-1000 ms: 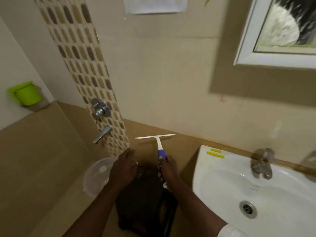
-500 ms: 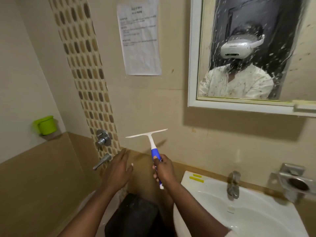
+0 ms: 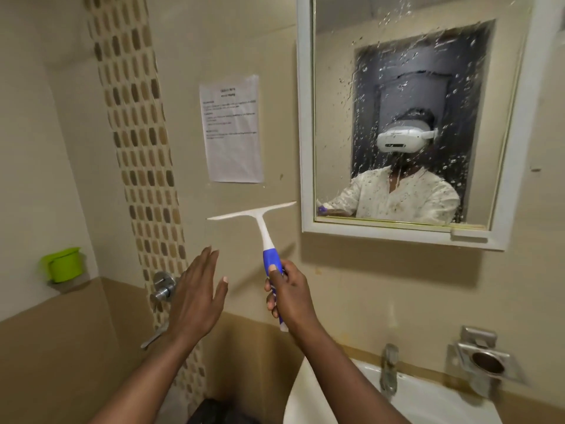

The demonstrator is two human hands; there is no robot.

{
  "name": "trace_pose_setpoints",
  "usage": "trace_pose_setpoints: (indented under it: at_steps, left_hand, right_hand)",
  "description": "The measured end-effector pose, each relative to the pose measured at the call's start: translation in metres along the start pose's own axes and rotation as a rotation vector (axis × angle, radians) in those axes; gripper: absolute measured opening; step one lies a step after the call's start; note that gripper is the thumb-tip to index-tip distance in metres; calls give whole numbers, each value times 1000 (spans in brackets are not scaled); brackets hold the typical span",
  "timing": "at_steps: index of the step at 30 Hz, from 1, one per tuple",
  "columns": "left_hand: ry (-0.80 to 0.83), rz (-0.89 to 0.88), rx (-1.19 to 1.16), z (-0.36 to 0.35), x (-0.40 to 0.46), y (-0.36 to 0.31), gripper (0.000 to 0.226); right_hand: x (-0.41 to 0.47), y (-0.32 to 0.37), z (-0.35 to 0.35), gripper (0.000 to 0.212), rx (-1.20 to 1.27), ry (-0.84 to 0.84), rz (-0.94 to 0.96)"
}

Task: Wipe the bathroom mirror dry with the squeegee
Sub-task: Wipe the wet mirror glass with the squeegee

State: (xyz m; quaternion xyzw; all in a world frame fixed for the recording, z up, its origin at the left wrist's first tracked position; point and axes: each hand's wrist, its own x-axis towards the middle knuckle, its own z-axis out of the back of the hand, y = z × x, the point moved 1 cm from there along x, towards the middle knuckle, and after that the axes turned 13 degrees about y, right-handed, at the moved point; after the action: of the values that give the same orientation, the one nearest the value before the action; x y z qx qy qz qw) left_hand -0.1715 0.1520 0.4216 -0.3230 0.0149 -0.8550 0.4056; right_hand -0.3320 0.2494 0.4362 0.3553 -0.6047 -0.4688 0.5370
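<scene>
The white-framed mirror (image 3: 406, 117) hangs on the beige wall above the white sink (image 3: 428, 402), its glass spotted and streaked with water drops, and a printed sheet of paper (image 3: 232, 130) is stuck to the wall just left of it. Below and left of the mirror's lower corner, apart from the glass, the squeegee (image 3: 263, 228) stands nearly upright with its white blade on top. The right hand (image 3: 290, 296) is clenched around its blue handle, while the left hand (image 3: 195, 298) hovers beside it, fingers spread and holding nothing.
</scene>
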Motion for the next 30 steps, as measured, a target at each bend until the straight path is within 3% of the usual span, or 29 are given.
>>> trace_pose_setpoints:
  at_steps: [11,19,30]
  left_hand:
    - [-41,-170,-8,15,95,-36,58]
    - [-130,-396,-58,32,162,-80,60]
    - [-204,-612,-157,43,199,-151,60]
  right_hand:
    - [22,57,34,15,-73,-201,162]
    - [37,102,59,13,-128,-360,299]
    - [33,138,94,15,-259,-568,374]
